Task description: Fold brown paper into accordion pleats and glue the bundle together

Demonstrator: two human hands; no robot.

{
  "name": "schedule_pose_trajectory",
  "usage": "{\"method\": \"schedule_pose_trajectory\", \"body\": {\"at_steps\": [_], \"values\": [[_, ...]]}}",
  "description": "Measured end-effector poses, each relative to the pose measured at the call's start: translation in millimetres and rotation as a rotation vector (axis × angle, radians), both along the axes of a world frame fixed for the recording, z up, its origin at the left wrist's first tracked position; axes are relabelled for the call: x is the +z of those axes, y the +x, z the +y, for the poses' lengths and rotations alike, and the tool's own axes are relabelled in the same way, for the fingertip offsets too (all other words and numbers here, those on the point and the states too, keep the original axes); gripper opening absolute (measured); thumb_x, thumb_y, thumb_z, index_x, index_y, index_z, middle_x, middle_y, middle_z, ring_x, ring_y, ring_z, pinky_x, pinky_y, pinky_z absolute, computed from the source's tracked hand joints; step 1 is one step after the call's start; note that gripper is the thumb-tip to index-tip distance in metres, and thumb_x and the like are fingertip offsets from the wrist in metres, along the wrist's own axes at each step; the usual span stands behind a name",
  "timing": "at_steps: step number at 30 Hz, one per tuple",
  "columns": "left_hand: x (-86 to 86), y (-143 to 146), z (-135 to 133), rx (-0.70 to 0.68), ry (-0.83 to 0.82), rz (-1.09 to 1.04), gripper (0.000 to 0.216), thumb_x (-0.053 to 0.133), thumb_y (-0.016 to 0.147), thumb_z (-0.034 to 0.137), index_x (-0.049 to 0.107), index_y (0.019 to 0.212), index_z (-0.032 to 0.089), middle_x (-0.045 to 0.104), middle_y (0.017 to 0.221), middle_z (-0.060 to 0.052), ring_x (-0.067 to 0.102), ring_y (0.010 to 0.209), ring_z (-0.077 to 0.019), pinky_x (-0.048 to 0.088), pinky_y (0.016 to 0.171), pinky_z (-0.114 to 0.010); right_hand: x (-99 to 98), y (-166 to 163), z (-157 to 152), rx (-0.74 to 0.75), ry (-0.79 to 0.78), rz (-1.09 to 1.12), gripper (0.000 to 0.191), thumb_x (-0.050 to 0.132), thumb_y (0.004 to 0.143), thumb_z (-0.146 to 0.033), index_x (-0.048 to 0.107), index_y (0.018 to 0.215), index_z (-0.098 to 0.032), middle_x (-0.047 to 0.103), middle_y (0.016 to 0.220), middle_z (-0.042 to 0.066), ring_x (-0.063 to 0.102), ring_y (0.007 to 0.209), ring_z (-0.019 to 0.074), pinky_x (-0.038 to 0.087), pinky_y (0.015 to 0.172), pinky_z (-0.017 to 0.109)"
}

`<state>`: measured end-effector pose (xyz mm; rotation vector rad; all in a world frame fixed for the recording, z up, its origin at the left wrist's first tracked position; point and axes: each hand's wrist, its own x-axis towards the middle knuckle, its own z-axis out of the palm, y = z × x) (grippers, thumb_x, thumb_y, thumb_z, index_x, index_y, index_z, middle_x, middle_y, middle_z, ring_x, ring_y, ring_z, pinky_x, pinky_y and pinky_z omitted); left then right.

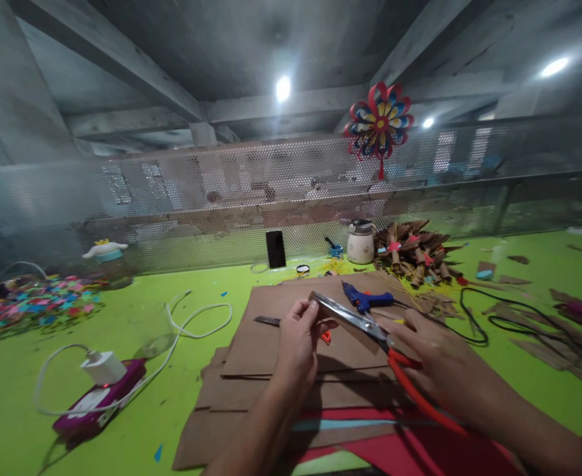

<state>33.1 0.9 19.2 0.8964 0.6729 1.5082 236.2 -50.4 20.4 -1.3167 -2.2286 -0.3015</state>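
Note:
My right hand [434, 350] grips a pair of scissors [353, 315] by its long red handles, the metal blades pointing up and left. The blade tips reach the fingertips of my left hand [298, 330]. That hand is pinched closed; whatever lies between its fingers is too small to make out. Both hands are above a stack of brown cardboard sheets [251, 357]. On the cardboard, partly hidden behind my left hand, a dark flat blade [267, 321] shows on one side and an orange handle piece [325, 337] on the other. A blue glue gun [368, 299] lies just beyond the scissors.
Rolled brown paper pieces [415, 254] are heaped at back right, beside a white jar [360, 243]. A black phone [275, 249] stands against the mesh screen. At left are a purple power strip [100, 400], white cable [202, 311] and colourful paper stars [57, 301]. Red paper [420, 449] lies in front.

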Motion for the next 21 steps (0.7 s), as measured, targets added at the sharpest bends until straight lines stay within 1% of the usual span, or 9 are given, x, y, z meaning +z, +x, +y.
{"method": "schedule_pose_trajectory", "body": {"at_steps": [4, 11, 16, 21], "values": [[-0.2, -1.0, -0.4, -0.004, 0.004, -0.015, 0.019, 0.067, 0.068, 0.028, 0.056, 0.071, 0.013, 0.059, 0.068, -0.002, 0.056, 0.06, -0.0106, 0.048, 0.058, -0.024, -2.7, -0.3, 1.8, 0.0, -0.01, 0.0, 0.048, 0.051, 0.071, -0.014, 0.051, 0.117, -0.028, 0.055, 0.09, 0.006, 0.058, 0.073, 0.0177, 0.049, 0.067, 0.029], [-1.9, -0.5, 0.3, -0.016, 0.01, -0.019, 0.017, 0.065, 0.071, 0.026, 0.056, 0.071, 0.011, 0.059, 0.069, -0.002, 0.056, 0.06, -0.0099, 0.048, 0.058, -0.022, -6.5, -3.3, 1.6, -0.033, -0.107, -0.007, 0.05, 0.052, 0.073, -0.013, 0.046, 0.121, -0.027, 0.05, 0.103, 0.009, 0.057, 0.086, 0.0217, 0.049, 0.075, 0.036], [-1.1, -0.4, -0.8, -0.011, -0.012, -0.029, 0.018, 0.066, 0.07, 0.025, 0.056, 0.07, 0.012, 0.059, 0.068, -0.002, 0.056, 0.06, -0.0099, 0.047, 0.057, -0.022, -5.7, -3.9, 0.5, -0.038, -0.086, -0.018, 0.051, 0.052, 0.073, -0.012, 0.047, 0.121, -0.027, 0.051, 0.101, 0.009, 0.058, 0.084, 0.0213, 0.049, 0.074, 0.035], [0.0, -0.2, -1.3, -0.008, -0.022, -0.028, 0.018, 0.067, 0.069, 0.027, 0.056, 0.07, 0.012, 0.058, 0.068, -0.001, 0.056, 0.061, -0.0107, 0.048, 0.058, -0.023, -10.7, -0.5, 3.7, -0.019, -0.076, -0.034, 0.051, 0.053, 0.073, -0.014, 0.046, 0.122, -0.026, 0.053, 0.1, 0.009, 0.059, 0.082, 0.0208, 0.05, 0.071, 0.034]]}}
